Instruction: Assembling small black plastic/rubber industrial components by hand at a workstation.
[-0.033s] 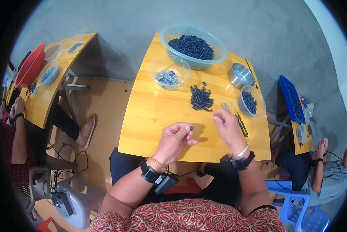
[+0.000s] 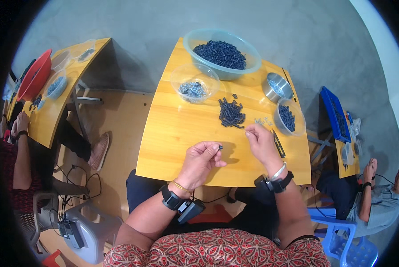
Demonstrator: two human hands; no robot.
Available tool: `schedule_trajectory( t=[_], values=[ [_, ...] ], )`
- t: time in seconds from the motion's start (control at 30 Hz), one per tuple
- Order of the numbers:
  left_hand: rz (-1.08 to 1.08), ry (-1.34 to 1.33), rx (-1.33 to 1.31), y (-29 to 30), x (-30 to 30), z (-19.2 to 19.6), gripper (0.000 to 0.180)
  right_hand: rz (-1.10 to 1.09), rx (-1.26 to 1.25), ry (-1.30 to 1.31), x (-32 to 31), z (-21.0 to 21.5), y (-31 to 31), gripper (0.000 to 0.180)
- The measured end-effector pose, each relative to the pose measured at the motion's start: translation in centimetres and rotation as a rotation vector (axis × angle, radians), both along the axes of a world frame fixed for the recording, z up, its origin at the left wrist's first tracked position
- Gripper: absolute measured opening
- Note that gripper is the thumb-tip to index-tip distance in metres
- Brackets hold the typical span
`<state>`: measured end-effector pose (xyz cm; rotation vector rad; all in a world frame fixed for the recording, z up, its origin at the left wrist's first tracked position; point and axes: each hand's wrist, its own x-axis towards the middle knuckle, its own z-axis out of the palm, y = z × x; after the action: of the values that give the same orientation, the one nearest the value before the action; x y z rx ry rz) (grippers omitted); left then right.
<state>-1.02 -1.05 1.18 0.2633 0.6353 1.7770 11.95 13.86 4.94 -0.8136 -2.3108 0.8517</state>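
Note:
My left hand (image 2: pixel 200 163) pinches a small dark plastic piece (image 2: pixel 220 147) between thumb and forefinger, just above the near part of the table (image 2: pixel 164 142). To its right, my right hand (image 2: pixel 262 145) has thumb and forefinger closed together; whatever they hold is too small to make out. Ahead of the hands lies a loose pile of short dark tubular pieces (image 2: pixel 231 113). Several tiny shiny parts (image 2: pixel 262 121) are scattered just beyond my right fingertips. Black thread snips (image 2: pixel 278 144) rest beside my right hand.
A large pale blue basin (image 2: pixel 256 66) of dark pieces stands at the far edge. Nearer are a clear bowl (image 2: pixel 174 81), a steel bowl (image 2: pixel 269 91) and a clear tub (image 2: pixel 300 128). People work at tables left and right; a red basin (image 2: pixel 40 73) stands on the left table.
My right hand and wrist have shifted very slightly. My left hand keeps its pinch on the dark piece, and the table items have not moved.

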Motion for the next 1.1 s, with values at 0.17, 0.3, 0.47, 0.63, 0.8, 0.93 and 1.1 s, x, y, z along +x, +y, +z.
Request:
schedule_trajectory(
  t=[0.17, 0.3, 0.47, 0.63, 0.8, 0.93, 1.1],
  values=[
    [-0.017, 0.0, -0.002, -0.1, -0.3, 0.2, 0.014, -0.004, 0.114, -0.229, -1.1, -0.9, 2.5, 0.007],
    [-0.032, -0.005, -0.004, -0.3, -0.5, 0.4, 0.014, 0.062, 0.291, -0.298, -1.7, -1.2, 3.0, 0.011],
    [-0.039, -0.005, -0.011, -0.2, -0.7, 0.6, 0.015, 0.082, 0.226, -0.208, -0.8, -0.9, 2.1, 0.007],
    [-0.044, -0.029, 0.007, -0.3, -1.0, 0.4, 0.016, 0.287, -0.643, 0.207, -1.0, 2.5, -3.4, 0.011],
    [-0.059, -0.027, 0.036, -0.3, -0.9, 0.4, 0.017, 0.357, -0.708, 0.286, -1.3, 2.3, -4.7, 0.012],
    [-0.065, -0.012, 0.038, -0.3, -0.9, 0.7, 0.017, 0.398, -0.698, 0.384, -1.3, 1.4, -4.6, 0.011],
    [-0.03, 0.003, 0.077, -0.3, -1.0, 0.4, 0.016, 0.418, -0.727, 0.391, -1.4, 0.9, -4.8, 0.01]
  ],
)
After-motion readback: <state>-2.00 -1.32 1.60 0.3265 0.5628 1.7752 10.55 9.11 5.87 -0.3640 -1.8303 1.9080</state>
